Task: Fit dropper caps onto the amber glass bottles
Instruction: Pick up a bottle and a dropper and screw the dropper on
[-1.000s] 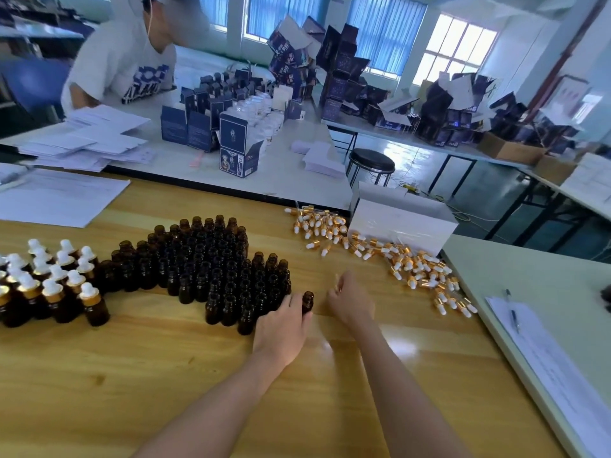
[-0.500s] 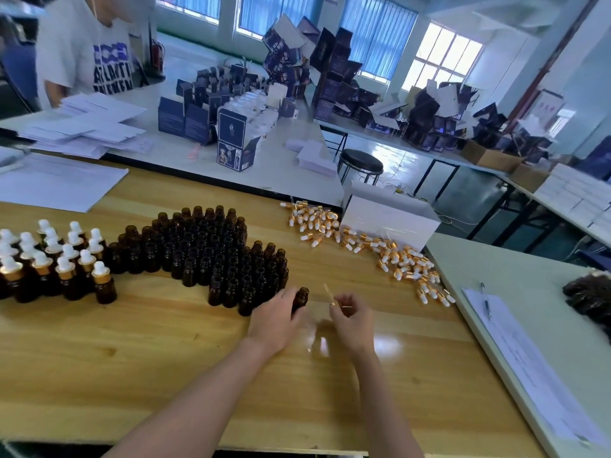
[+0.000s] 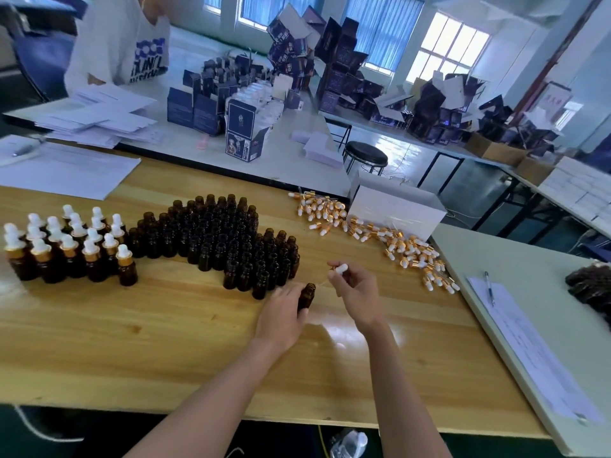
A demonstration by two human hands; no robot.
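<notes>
My left hand [image 3: 281, 314] grips one open amber bottle [image 3: 306, 295] standing on the wooden table [image 3: 165, 342]. Just right of it, my right hand [image 3: 355, 292] pinches a dropper cap [image 3: 339, 269] with a white bulb and gold collar; its thin glass pipette points down-left toward the bottle's mouth. A dense cluster of uncapped amber bottles [image 3: 224, 239] stands behind my left hand. Capped bottles [image 3: 66, 249] with white bulbs stand at the far left. Loose dropper caps [image 3: 390, 242] lie scattered to the back right.
A white box [image 3: 396, 209] sits behind the loose caps. Paper sheets [image 3: 66, 173] lie at the table's back left. A clipboard sheet with a pen [image 3: 489, 289] rests on the grey table to the right. A person in a white shirt [image 3: 122, 44] sits at the far table among dark cartons.
My right hand picked a dropper cap and brought it beside the bottle, pipette now aimed at the mouth. My left hand kept its hold on the bottle. The camera drifted.
</notes>
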